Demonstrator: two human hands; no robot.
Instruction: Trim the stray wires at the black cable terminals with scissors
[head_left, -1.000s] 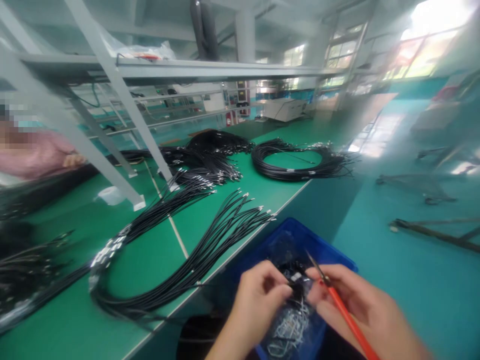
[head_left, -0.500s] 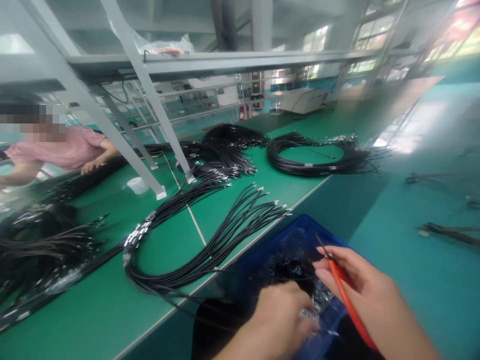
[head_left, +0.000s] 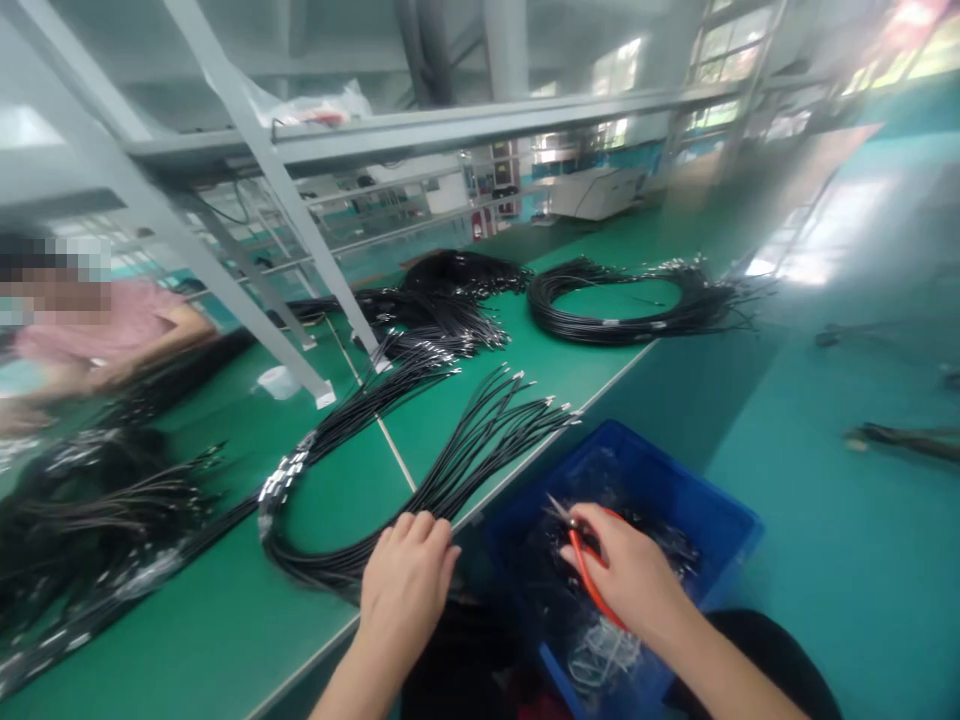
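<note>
A curved bundle of black cables [head_left: 472,455] with silvery tips lies on the green table [head_left: 337,510], its free ends pointing right. My left hand [head_left: 409,575] rests over the near side of this bundle at the table edge, fingers curled round the cables. In my right hand [head_left: 619,570] is a pair of orange-handled pliers or cutters [head_left: 592,580], pointed tips toward the upper left. That hand is above a blue bin [head_left: 720,515] holding small dark parts, clear plastic pieces and pale loops.
More black cable piles lie at the left and back, with a coiled bundle [head_left: 607,320] at the back right. Metal shelf posts [head_left: 300,225] stand on the table. A person in pink [head_left: 112,330] works at the left. A white roll [head_left: 277,382] sits near a post.
My left hand has moved from over the bin up and left onto the cables. My right hand and the orange tool have shifted left, showing more of the bin. The person's arms have moved.
</note>
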